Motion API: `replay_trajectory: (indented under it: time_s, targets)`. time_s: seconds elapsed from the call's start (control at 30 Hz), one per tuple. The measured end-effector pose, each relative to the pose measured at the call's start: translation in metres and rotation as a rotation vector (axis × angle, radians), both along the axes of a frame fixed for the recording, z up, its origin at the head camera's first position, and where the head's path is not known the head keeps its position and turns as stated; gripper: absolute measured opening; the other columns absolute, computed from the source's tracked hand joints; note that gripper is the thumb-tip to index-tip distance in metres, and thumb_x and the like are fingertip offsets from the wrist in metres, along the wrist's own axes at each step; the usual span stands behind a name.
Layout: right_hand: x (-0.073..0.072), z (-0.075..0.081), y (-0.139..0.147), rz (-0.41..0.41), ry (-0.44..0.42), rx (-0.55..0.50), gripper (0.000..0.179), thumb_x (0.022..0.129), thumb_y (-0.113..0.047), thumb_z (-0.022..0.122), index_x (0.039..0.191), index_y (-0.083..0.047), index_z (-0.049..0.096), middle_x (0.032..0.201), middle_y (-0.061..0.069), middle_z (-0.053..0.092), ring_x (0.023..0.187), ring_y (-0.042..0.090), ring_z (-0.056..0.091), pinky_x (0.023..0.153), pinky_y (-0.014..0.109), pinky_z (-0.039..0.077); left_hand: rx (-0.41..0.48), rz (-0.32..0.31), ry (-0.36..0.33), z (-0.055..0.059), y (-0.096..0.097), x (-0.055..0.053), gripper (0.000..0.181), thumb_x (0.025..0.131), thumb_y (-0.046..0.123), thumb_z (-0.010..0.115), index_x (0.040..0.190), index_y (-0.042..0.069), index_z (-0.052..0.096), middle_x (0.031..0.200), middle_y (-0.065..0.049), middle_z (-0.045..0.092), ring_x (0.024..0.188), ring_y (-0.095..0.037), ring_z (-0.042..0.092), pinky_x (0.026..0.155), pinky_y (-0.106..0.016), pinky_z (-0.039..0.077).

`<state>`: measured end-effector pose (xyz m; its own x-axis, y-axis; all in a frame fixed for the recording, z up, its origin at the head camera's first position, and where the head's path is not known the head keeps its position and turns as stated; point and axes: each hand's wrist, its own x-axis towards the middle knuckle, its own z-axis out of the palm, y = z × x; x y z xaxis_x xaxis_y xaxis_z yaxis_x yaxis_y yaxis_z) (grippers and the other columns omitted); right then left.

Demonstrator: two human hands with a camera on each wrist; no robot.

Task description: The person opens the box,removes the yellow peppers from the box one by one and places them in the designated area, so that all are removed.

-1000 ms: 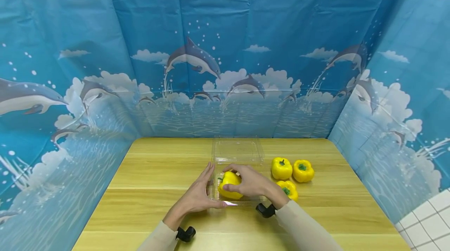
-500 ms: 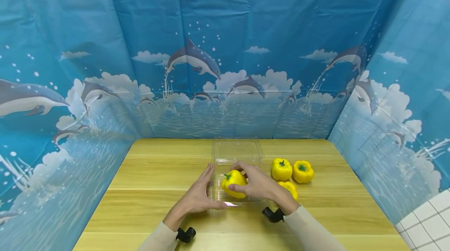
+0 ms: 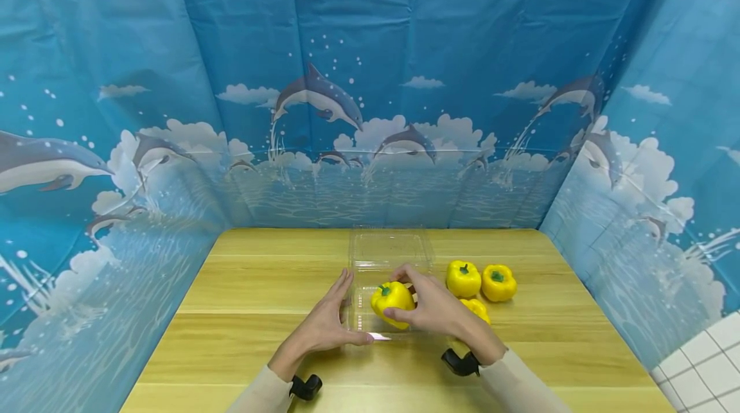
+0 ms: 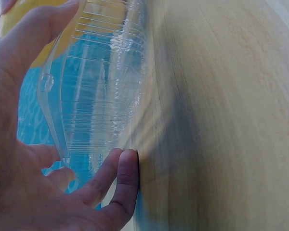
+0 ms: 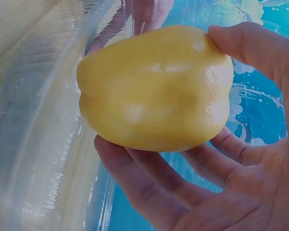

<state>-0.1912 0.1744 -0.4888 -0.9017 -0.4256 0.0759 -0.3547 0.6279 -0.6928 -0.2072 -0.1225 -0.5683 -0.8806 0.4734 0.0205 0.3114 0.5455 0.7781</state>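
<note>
My right hand [image 3: 430,300] grips a yellow bell pepper [image 3: 388,302] between thumb and fingers, over the near half of a clear plastic clamshell box [image 3: 361,320]. The pepper [image 5: 149,91] hangs tilted in the right wrist view, its green stem facing up and away in the head view. Whether it touches the box floor cannot be made out. My left hand [image 3: 324,320] rests against the left side of the box, fairly straight fingers along the wall and thumb on the front rim. In the left wrist view the box wall [image 4: 91,96] stands beside the thumb and fingers.
Two yellow bell peppers [image 3: 463,279] [image 3: 498,282] stand right of the box. A third pepper [image 3: 476,310] lies partly hidden behind my right wrist. The box lid [image 3: 390,247] lies folded back on the wooden table [image 3: 260,284]. A blue dolphin curtain [image 3: 370,188] surrounds the table.
My right hand has shifted rightward with the pepper, from the left part of the box toward its middle; the pepper has turned, stem more upward. My left hand has stayed put.
</note>
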Motion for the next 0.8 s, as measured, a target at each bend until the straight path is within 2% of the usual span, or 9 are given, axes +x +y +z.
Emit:
replay_trajectory:
  time_s: [0.1,0.2,0.37,0.53,0.63,0.8]
  targets:
    - [0.001,-0.001,0.002,-0.012,-0.008,-0.007,0.066,0.101,-0.049,0.092,0.148,-0.012,0.064,0.153,0.012,0.073,0.139,0.04,0.073,0.116,0.065,0.063,0.0,0.007,-0.005,0.0,0.001,0.0,0.145,0.085,0.06,0.102,0.19,0.018,0.01,0.199,-0.014,-0.001,0.177,-0.055,0.028,0.137,-0.081,0.036]
    - [0.003,-0.001,0.005,-0.023,-0.013,-0.018,0.066,0.101,-0.048,0.093,0.147,-0.012,0.063,0.153,0.013,0.072,0.135,0.038,0.074,0.11,0.059,0.067,0.003,0.011,-0.008,0.0,0.001,-0.001,0.147,0.084,0.061,0.102,0.19,0.018,0.01,0.199,-0.014,-0.001,0.177,-0.055,0.029,0.137,-0.081,0.035]
    - [0.005,-0.003,0.011,-0.018,-0.002,-0.047,0.061,0.102,-0.046,0.092,0.146,-0.016,0.063,0.153,0.013,0.072,0.132,0.038,0.075,0.099,0.046,0.072,0.017,0.008,-0.016,0.0,0.002,-0.002,0.147,0.084,0.06,0.102,0.19,0.02,0.009,0.199,-0.013,-0.001,0.169,-0.053,0.047,0.134,-0.079,0.041]
    - [0.007,-0.004,0.016,0.017,0.049,-0.071,0.059,0.104,-0.047,0.09,0.152,-0.022,0.066,0.156,0.009,0.074,0.132,0.038,0.076,0.094,0.034,0.071,0.012,0.011,-0.013,0.001,0.003,-0.002,0.147,0.084,0.061,0.102,0.19,0.02,0.01,0.199,-0.013,-0.001,0.168,-0.052,0.049,0.134,-0.079,0.041]
    - [0.009,-0.002,0.018,0.03,0.067,-0.09,0.058,0.104,-0.047,0.09,0.153,-0.024,0.068,0.155,0.007,0.075,0.129,0.035,0.076,0.093,0.033,0.07,0.013,0.011,-0.018,0.001,0.003,-0.003,0.146,0.084,0.06,0.102,0.19,0.019,0.01,0.199,-0.012,-0.001,0.168,-0.052,0.049,0.134,-0.079,0.041]
    - [0.014,0.005,0.021,0.016,0.065,-0.107,0.053,0.105,-0.048,0.089,0.149,-0.025,0.071,0.152,0.006,0.076,0.126,0.027,0.077,0.098,0.041,0.072,0.023,0.007,-0.025,0.002,0.002,-0.003,0.146,0.084,0.058,0.102,0.19,0.019,0.009,0.199,-0.013,-0.002,0.164,-0.051,0.055,0.132,-0.077,0.046]
